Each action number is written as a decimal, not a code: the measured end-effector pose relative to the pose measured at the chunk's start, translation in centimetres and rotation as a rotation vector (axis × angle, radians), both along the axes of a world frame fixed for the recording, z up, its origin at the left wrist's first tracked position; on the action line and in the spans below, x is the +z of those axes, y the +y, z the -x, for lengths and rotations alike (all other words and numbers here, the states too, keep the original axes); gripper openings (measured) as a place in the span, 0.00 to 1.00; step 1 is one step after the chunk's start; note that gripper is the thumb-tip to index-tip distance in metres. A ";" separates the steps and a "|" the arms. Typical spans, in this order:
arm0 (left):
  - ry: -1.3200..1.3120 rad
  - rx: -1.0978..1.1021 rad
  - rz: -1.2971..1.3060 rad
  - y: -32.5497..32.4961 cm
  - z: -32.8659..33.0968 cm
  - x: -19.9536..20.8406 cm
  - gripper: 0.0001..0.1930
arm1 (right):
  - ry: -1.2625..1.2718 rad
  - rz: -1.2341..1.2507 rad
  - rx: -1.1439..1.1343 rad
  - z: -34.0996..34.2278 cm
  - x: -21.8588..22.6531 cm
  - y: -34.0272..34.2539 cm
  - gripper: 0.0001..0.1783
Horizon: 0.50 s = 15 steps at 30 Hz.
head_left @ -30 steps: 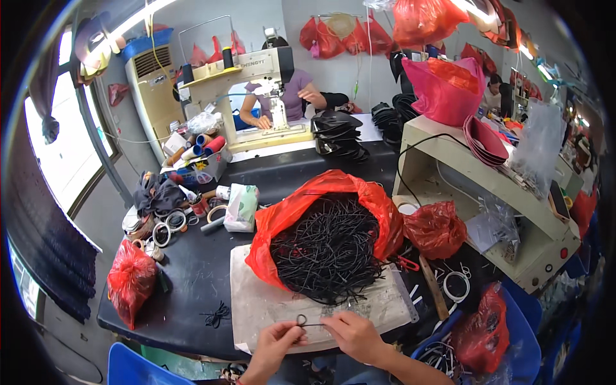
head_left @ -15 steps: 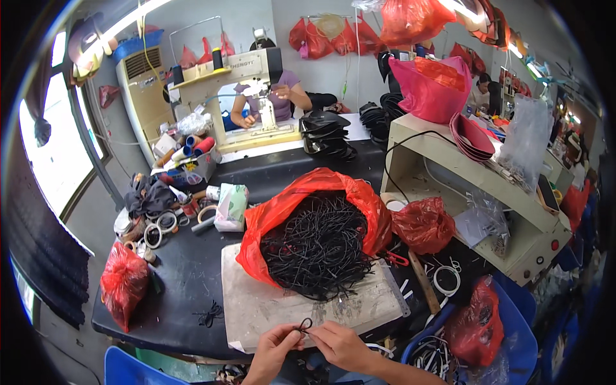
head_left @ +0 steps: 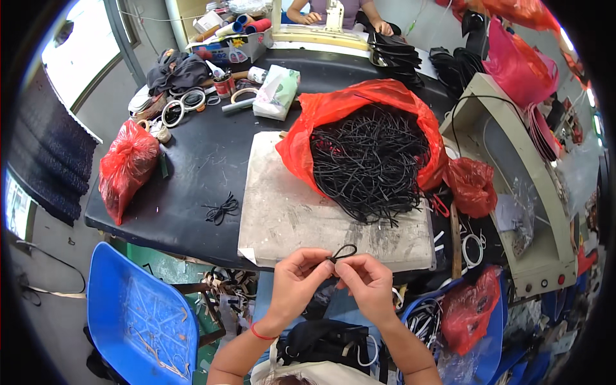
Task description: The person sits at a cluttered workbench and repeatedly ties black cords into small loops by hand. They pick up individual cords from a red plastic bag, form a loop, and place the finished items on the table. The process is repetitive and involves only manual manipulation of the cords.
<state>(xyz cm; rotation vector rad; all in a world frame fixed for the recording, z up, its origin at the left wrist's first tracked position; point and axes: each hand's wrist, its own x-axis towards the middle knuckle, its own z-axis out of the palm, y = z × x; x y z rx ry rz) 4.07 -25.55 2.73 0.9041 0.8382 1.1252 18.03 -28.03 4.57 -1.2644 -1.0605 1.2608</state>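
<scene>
My left hand (head_left: 303, 282) and my right hand (head_left: 364, 282) meet at the front edge of the worn board (head_left: 282, 224). Both pinch a thin black cord (head_left: 347, 248), whose loop stands up between the fingertips. What the fingers do at the base of the loop is partly hidden. Just beyond lies an open red plastic bag (head_left: 296, 151), full of tangled black cords (head_left: 369, 160). Left of the board, a small bunch of black cords (head_left: 222, 208) rests on the dark tabletop.
A tied red bag (head_left: 128, 168), tape rolls (head_left: 173, 113) and a tissue pack (head_left: 277, 93) sit on the left side. Blue bins (head_left: 106, 301) stand below the table on both sides. A beige metal case (head_left: 536, 192) is at right; a co-worker's hand (head_left: 384, 28) shows beyond.
The view has tilted down, bringing my forearms and the left blue bin into sight. My hands still pinch the looped cord, with the right hand now more upright beside the left.
</scene>
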 end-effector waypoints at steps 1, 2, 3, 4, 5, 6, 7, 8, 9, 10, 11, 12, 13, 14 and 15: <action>-0.002 0.051 -0.004 -0.1 -0.2 -0.3 0.10 | -0.046 -0.024 -0.035 0.3 -0.2 0.1 0.05; -0.004 0.077 -0.011 -0.1 -0.3 -0.3 0.10 | -0.070 -0.067 -0.044 0.5 -0.8 0.2 0.05; -0.006 0.101 -0.017 -0.1 -0.4 -0.3 0.10 | -0.095 -0.110 -0.054 0.7 -1.5 0.4 0.04; -0.008 0.127 -0.022 -0.2 -0.5 -0.4 0.10 | -0.119 -0.152 -0.064 0.8 -1.9 0.6 0.04; -0.006 0.150 -0.049 -0.2 -0.6 -0.6 0.10 | -0.111 -0.128 -0.066 0.9 -1.7 0.7 0.04; 0.031 0.177 -0.094 -0.1 -0.6 -0.9 0.10 | -0.083 -0.126 -0.091 1.3 -1.7 0.8 0.04; 0.065 0.202 -0.133 -0.1 -0.8 -1.2 0.09 | -0.059 -0.118 -0.118 1.6 -1.8 0.9 0.05; 0.098 0.224 -0.172 -0.1 -0.9 -1.4 0.09 | -0.034 -0.110 -0.148 1.8 -1.8 1.0 0.06; 0.153 0.241 -0.202 0.0 -0.9 -1.5 0.11 | -0.015 -0.045 -0.128 1.6 -1.6 1.2 0.07; 0.175 0.211 -0.206 0.4 -0.8 -1.4 0.13 | 0.005 0.020 -0.112 1.2 -1.3 1.5 0.08; 0.202 0.176 -0.212 0.9 -1.0 -1.1 0.14 | 0.032 0.085 -0.102 0.5 -1.2 1.7 0.09; 0.228 0.134 -0.217 1.3 -1.2 -0.9 0.15 | -0.012 0.031 -0.105 0.0 -1.6 1.8 0.10; 0.323 0.110 -0.226 1.4 -1.3 -0.8 0.16 | -0.062 -0.037 -0.131 -0.6 -2.2 2.0 0.11; 0.393 0.072 -0.251 1.2 -1.4 -0.9 0.17 | -0.137 -0.113 -0.178 -1.4 -2.5 2.4 0.12; 0.442 0.036 -0.268 1.2 -1.0 -1.2 0.17 | -0.141 -0.138 -0.041 -2.0 -3.3 2.5 0.13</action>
